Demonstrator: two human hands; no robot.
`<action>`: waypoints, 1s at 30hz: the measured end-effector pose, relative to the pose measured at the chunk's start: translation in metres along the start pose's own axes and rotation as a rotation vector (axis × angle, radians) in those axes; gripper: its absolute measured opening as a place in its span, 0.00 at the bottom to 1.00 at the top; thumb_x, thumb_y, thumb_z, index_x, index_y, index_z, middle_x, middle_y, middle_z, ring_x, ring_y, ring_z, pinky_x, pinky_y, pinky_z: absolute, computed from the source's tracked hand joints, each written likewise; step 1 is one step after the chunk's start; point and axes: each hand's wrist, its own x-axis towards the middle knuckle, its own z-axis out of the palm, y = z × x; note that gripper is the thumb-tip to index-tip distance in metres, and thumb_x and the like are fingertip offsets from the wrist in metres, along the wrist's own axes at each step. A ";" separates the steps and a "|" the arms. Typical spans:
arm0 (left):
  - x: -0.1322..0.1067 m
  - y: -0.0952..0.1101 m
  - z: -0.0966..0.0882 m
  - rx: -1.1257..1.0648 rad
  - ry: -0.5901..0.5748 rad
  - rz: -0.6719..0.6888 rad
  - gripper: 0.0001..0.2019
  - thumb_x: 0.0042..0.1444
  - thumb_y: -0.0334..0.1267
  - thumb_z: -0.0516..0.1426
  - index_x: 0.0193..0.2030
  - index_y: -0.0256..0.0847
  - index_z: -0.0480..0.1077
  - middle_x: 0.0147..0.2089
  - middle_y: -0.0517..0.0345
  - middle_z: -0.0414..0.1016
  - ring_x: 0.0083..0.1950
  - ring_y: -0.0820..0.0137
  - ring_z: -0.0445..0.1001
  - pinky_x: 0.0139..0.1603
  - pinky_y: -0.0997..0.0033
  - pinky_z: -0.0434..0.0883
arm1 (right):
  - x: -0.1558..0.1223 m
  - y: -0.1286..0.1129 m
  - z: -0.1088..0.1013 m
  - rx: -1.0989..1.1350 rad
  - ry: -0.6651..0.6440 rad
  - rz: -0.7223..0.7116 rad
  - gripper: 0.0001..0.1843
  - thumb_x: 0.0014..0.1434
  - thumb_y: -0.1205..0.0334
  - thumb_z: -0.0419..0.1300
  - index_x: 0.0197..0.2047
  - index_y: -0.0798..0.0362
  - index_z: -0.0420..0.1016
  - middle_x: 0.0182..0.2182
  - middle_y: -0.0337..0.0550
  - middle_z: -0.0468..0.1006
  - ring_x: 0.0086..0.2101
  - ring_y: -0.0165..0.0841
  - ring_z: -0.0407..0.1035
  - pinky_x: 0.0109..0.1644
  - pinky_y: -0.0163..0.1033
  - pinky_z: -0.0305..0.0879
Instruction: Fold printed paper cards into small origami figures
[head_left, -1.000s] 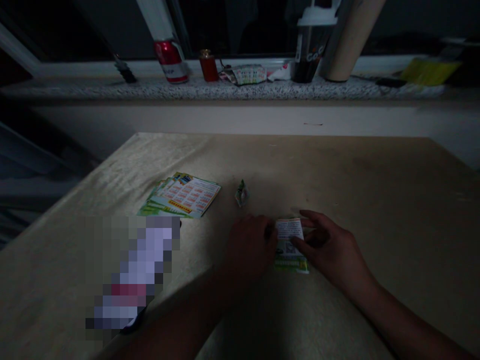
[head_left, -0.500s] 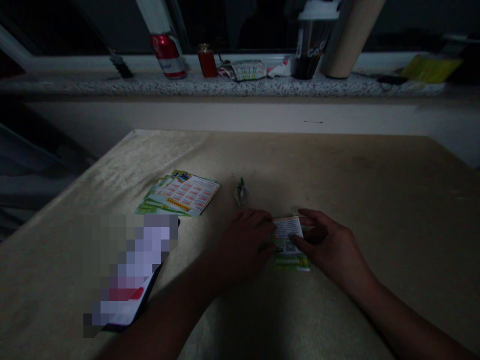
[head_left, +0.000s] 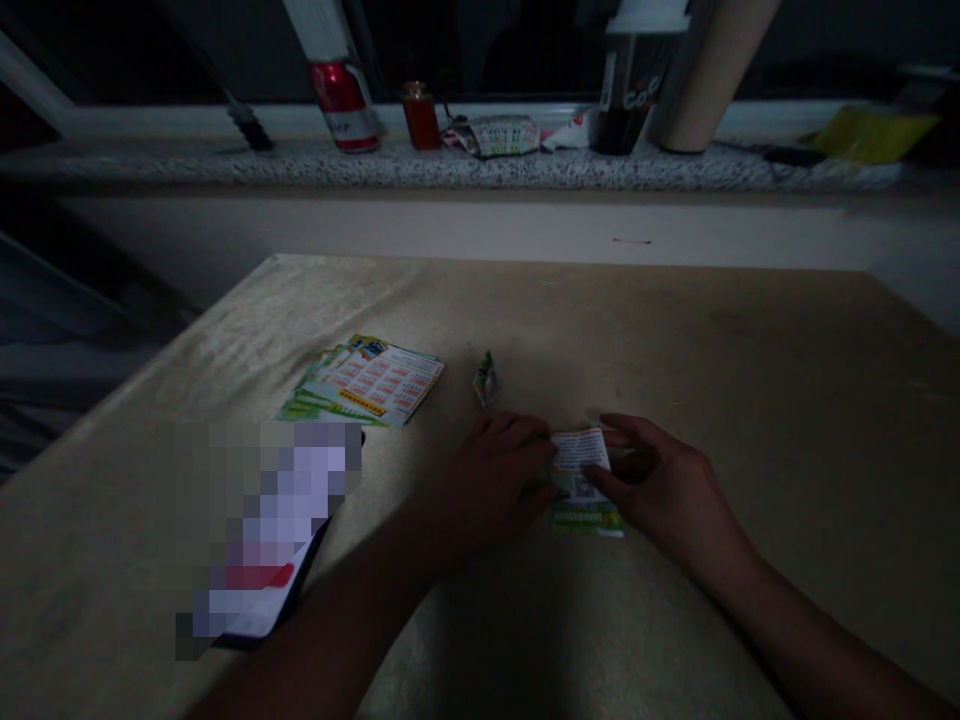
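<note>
A small printed paper leaflet [head_left: 581, 460], white with text and a square code above a green strip, lies on the table between my hands and looks folded over. My left hand [head_left: 499, 475] grips its left edge, fingers curled and covering that side. With thumb in front and fingers behind, my right hand [head_left: 660, 480] pinches the right edge. Just beyond my left hand stands a small folded paper piece [head_left: 487, 382]. Farther left is a fanned stack of printed leaflets [head_left: 382, 380], the top one showing a calendar-like grid.
A phone [head_left: 277, 550] with a lit, blurred screen lies beside my left forearm on the table [head_left: 675, 330]. Along the granite windowsill [head_left: 465, 175] stand a red can [head_left: 341, 105], a small red-orange bottle [head_left: 421, 118], crumpled wrappers [head_left: 499, 135], a lidded cup [head_left: 626, 95] and a tall tube [head_left: 709, 80].
The whole view has shifted slightly, so everything appears a little higher and to the right. Both hands keep nearly the same hold on the leaflet.
</note>
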 end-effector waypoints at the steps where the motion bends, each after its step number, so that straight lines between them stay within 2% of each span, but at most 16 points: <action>1: 0.000 0.000 0.000 0.002 0.001 0.001 0.17 0.62 0.39 0.60 0.56 0.39 0.71 0.57 0.50 0.72 0.59 0.58 0.67 0.64 0.52 0.62 | 0.000 0.000 0.000 -0.008 0.001 -0.002 0.28 0.51 0.60 0.69 0.56 0.51 0.73 0.41 0.47 0.86 0.32 0.40 0.82 0.38 0.44 0.81; 7: 0.000 0.001 0.003 0.013 0.004 -0.010 0.17 0.62 0.41 0.60 0.56 0.39 0.71 0.58 0.49 0.71 0.60 0.57 0.67 0.63 0.51 0.63 | 0.001 0.002 -0.001 0.053 -0.020 0.010 0.27 0.51 0.61 0.68 0.56 0.51 0.73 0.41 0.47 0.86 0.33 0.40 0.82 0.39 0.45 0.82; 12: -0.001 0.002 0.003 0.022 0.021 0.001 0.16 0.63 0.40 0.60 0.56 0.39 0.71 0.57 0.50 0.72 0.59 0.58 0.67 0.64 0.54 0.63 | 0.001 -0.001 -0.002 0.119 -0.036 0.049 0.27 0.52 0.61 0.68 0.56 0.52 0.72 0.42 0.48 0.85 0.34 0.40 0.82 0.39 0.44 0.82; 30: 0.000 0.002 0.002 0.011 0.012 -0.010 0.18 0.62 0.40 0.61 0.57 0.40 0.70 0.58 0.50 0.71 0.60 0.58 0.67 0.64 0.52 0.62 | 0.002 -0.002 -0.002 0.077 -0.027 0.033 0.27 0.52 0.60 0.68 0.56 0.52 0.73 0.41 0.47 0.86 0.34 0.41 0.83 0.38 0.45 0.81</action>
